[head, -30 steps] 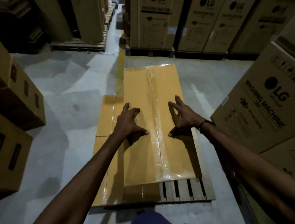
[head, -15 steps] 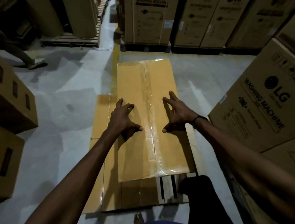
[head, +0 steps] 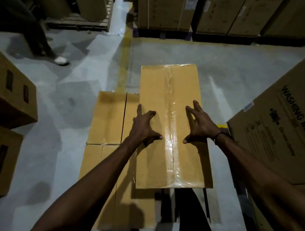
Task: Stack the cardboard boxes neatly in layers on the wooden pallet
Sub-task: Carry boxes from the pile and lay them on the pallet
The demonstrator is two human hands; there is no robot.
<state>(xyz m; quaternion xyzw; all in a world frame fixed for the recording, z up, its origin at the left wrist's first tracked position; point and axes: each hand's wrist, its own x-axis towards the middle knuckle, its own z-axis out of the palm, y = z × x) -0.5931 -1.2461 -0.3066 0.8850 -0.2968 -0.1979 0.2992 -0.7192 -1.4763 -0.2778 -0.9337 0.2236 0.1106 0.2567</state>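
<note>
Grey concrete warehouse floor [head: 80, 95], dim light, a faded yellow painted line [head: 124, 62] running away from the viewer. Landmark: the long tan cardboard box sealed with a clear tape strip down its middle [head: 152, 151], lying flat on top of the stack.

Beneath it and to its left, a lower layer of flat tan cardboard boxes [head: 109, 119] shows, seams visible between them. The upper box overhangs that layer at its far end. Dark slats of the wooden pallet [head: 205, 201] show just beyond the long box's near right corner; most of the pallet is covered.

Left hand [head: 143, 127]: fingers spread and bent, fingertips and thumb pressing down on the long box's top face left of the tape strip; nothing is gripped. Right hand [head: 200, 124]: same posture, fingers splayed, tips planted right of the tape, close to the box's right edge. A dark band sits on the right wrist [head: 218, 135].

Right of the long box, large brown printed cartons reading "WASHING MACHINE" [head: 278, 134] stand close by. Left of it, well apart, smaller brown cartons with dark handle slots [head: 5, 93] are stacked. Beyond its far end, tall brown cartons on dark pallets [head: 167, 9] line the background. Far left of it, another person's leg and white shoe [head: 60, 60] stand on the floor.
</note>
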